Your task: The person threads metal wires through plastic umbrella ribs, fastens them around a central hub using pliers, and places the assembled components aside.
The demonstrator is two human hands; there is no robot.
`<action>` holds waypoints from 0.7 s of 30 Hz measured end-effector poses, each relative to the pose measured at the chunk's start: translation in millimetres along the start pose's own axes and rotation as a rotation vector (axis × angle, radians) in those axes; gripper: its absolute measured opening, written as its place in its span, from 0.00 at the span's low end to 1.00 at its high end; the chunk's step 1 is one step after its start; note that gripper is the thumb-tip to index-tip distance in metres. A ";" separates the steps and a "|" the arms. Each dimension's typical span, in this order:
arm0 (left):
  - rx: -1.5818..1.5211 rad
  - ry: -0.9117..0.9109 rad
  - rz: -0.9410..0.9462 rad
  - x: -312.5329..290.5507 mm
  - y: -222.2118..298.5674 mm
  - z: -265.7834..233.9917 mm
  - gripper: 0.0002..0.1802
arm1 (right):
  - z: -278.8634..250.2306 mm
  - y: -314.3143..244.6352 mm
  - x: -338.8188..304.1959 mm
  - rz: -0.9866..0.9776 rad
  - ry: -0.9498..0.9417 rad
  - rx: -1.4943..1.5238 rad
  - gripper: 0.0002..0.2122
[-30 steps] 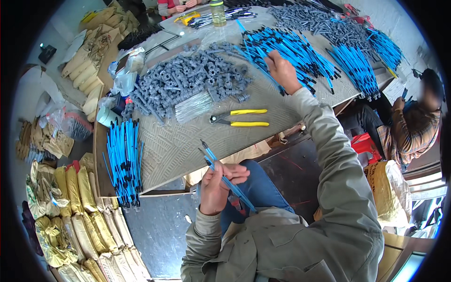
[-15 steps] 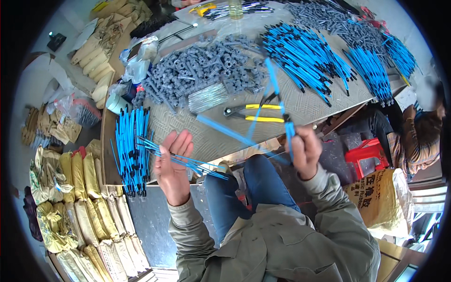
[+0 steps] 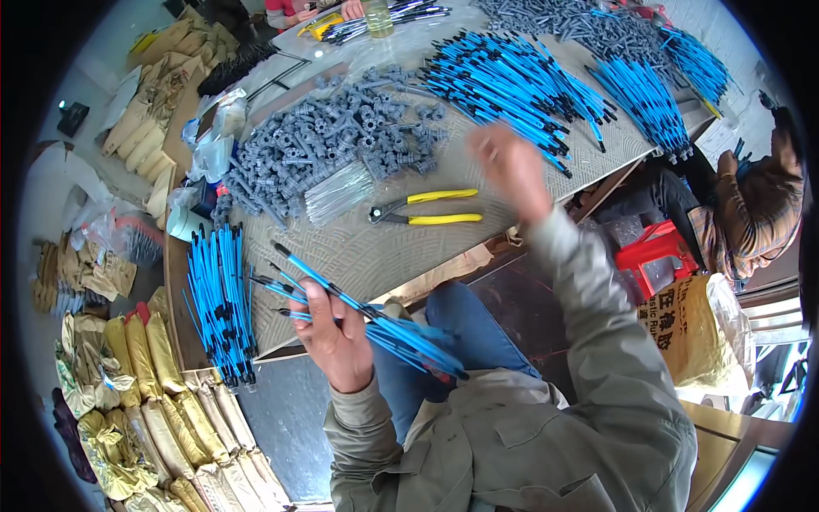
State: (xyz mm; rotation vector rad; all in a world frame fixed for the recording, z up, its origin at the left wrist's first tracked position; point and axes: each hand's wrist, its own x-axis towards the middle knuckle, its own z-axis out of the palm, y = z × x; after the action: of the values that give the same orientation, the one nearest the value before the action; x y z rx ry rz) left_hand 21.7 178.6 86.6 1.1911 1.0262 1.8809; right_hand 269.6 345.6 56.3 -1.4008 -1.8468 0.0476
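Observation:
My left hand (image 3: 334,341) is closed around a loose bunch of thin blue rods with black ends (image 3: 401,334), which slant across above my lap. One thicker blue rod lies on top of the bunch, its black tip pointing up and left. My right hand (image 3: 512,166) reaches over the table beside the large heap of blue rods (image 3: 512,85). Motion smears its fingers, and whether they hold anything cannot be made out. Between the hands lie cutting pliers with yellow handles (image 3: 435,196). A bundle of thin, clear or silvery strands (image 3: 339,193) rests left of them.
Grey plastic fittings (image 3: 333,128) are heaped behind the pliers. A stack of blue rods (image 3: 220,299) stands at the table's left edge; more lie far right (image 3: 644,102). A person (image 3: 742,205) sits at right near a red stool (image 3: 657,254). Filled sacks (image 3: 171,418) line the left.
My right hand has moved up and away from me, and the blue rods it held no longer show there. The left fingers have closed around the bunch, now thicker. The view has shifted slightly.

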 end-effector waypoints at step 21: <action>-0.470 -0.238 -0.610 -44.3 5.7 -14.8 0.14 | 19.1 13.7 103.4 -0.053 -0.109 -0.015 0.09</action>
State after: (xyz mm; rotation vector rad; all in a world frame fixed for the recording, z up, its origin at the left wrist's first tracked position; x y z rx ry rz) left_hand 22.9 134.6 70.1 0.6966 0.6608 1.3517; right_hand 262.0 443.9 95.2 -1.3821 -1.9768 0.0848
